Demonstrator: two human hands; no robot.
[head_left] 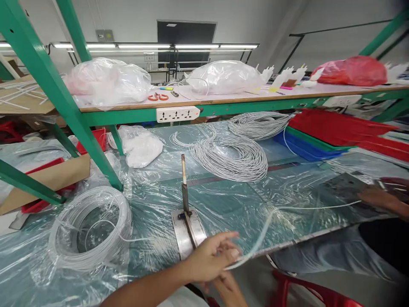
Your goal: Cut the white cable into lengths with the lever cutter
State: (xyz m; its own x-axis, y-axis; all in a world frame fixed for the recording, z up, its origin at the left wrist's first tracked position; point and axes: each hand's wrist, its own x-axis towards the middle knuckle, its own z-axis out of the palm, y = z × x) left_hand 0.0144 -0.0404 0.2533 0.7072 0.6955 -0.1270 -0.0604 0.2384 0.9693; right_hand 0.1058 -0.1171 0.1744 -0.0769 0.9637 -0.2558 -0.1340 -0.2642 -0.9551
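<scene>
My left hand (213, 256) is over the table's front edge, index finger stretched out and the other fingers loosely bent. My right hand (227, 288) lies below and against it, its fingers mostly hidden. A thin white cable (263, 230) runs from between my hands to the right, smeared by motion, toward another person's hand (380, 198). Which of my hands touches the cable I cannot tell. Just beyond my left hand stands a hand-lever tool (187, 209) on a metal plate, its lever upright. A plastic-wrapped coil of white cable (123, 217) lies at the left.
Loose grey cable coils (233, 160) lie farther back. Stacked blue trays (306, 143) and red material (335, 128) are at the right. A green frame post (67, 102) rises at the left. The shelf above carries clear bags (223, 76) and a power strip (177, 114).
</scene>
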